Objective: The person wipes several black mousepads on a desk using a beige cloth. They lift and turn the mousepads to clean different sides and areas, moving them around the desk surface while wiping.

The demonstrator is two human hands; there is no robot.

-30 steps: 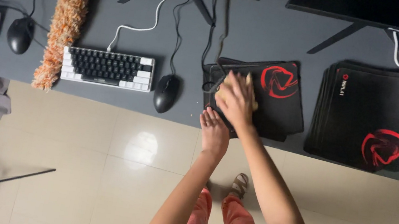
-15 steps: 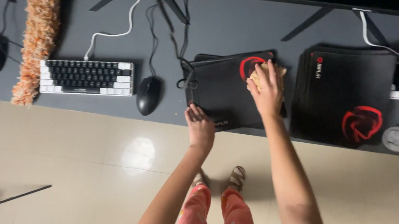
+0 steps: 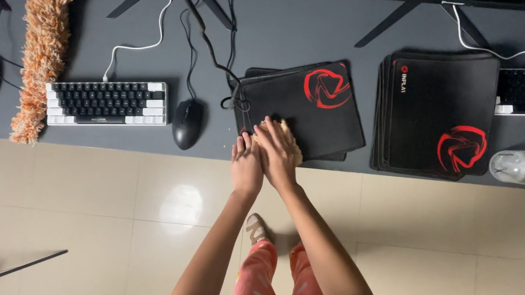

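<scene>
Pressing a tan cloth [image 3: 291, 146] onto the black mouse pad [image 3: 304, 108], the right hand [image 3: 277, 153] grips it, while the left hand [image 3: 247, 166] rests flat, fingers loose, at the pad's near edge.

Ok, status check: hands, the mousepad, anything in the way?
Right hand pressing a cloth on the mousepad. Left hand at the pad's near edge, holding nothing. Cable loops onto the pad's left corner.

Left hand [image 3: 247, 166], right hand [image 3: 276, 150] flat, touching.
</scene>
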